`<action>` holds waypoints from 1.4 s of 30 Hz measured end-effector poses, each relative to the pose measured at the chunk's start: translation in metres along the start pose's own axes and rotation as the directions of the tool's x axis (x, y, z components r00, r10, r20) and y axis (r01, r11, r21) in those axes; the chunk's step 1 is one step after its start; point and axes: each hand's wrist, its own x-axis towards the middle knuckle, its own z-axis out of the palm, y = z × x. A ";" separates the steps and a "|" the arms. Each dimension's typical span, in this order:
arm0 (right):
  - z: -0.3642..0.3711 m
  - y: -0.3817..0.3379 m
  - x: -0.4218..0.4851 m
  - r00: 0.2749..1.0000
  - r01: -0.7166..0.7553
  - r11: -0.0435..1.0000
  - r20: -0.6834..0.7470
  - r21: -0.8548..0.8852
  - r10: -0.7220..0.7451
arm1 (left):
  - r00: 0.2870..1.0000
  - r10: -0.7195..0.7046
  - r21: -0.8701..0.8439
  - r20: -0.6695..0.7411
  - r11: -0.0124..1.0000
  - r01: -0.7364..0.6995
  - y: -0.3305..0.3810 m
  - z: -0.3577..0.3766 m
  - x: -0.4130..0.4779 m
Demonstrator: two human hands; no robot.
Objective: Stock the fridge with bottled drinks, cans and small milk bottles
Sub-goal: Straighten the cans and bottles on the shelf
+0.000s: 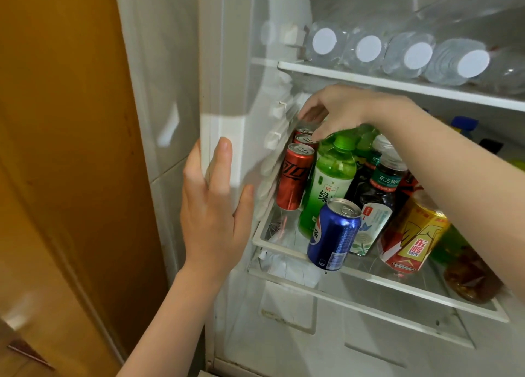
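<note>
The open fridge's middle glass shelf [287, 250] carries a row of red cola cans [295, 176] along its left wall. Beside them stand a green tea bottle [331, 183], a dark tea bottle [379, 195], a blue cola can [335, 233] and a yellow energy-drink bottle [414, 239]. My right hand [338, 111] reaches in under the upper shelf, and its curled fingers grip the top of the rearmost red can. My left hand [214, 206] rests flat on the fridge's left front edge with straight fingers.
Several clear water bottles [412, 54] lie on the upper shelf [369, 80], white caps facing me. A jar of dark pickles [468, 277] sits at the shelf's right. Below is a white drawer front [341, 334]. A wooden door [56, 149] stands at the left.
</note>
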 end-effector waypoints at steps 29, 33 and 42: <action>0.029 0.028 -0.063 0.831 0.071 0.941 -0.541 0.331 0.127 | 0.822 -0.243 -0.263 0.516 0.868 0.422 0.023 0.083 -0.064; 0.013 0.035 -0.012 0.951 -0.028 0.977 -0.294 0.211 0.091 | 0.805 -0.301 -0.211 0.512 0.864 0.458 0.011 0.097 -0.072; 0.007 0.035 0.078 0.997 0.048 0.986 0.068 -0.158 -0.037 | 0.777 -0.250 -0.060 0.577 0.936 0.346 -0.008 0.107 -0.074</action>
